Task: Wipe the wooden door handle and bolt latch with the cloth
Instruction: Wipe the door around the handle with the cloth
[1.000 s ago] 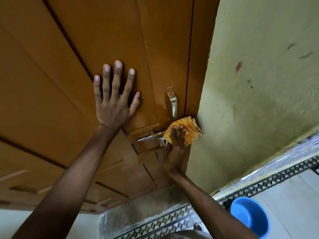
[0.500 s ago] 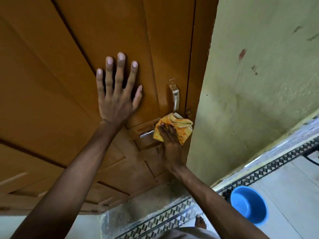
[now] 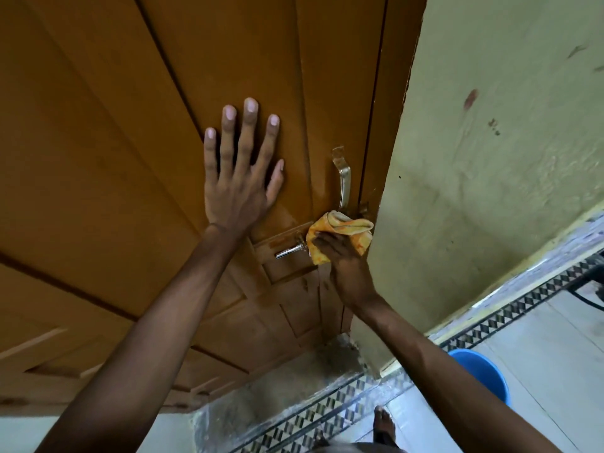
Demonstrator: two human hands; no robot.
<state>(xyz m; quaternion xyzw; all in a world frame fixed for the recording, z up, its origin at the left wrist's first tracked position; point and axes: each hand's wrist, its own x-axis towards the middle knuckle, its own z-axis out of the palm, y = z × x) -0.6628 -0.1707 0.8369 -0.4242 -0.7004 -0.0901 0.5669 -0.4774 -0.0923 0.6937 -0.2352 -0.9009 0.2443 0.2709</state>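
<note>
Flat and open, the left hand (image 3: pixel 240 188) presses the wooden door (image 3: pixel 114 125). Right of it, the bolt latch (image 3: pixel 291 250) runs into the cloth (image 3: pixel 340 228) bunched in the right hand (image 3: pixel 346 259), just below the handle (image 3: pixel 343 181).

Both forearms bare, no sleeves, rings or watch seen. Left hand (image 3: pixel 240 188), right hand (image 3: pixel 346 259). Bare foot (image 3: pixel 384 425) at 5 o'clock.
</note>
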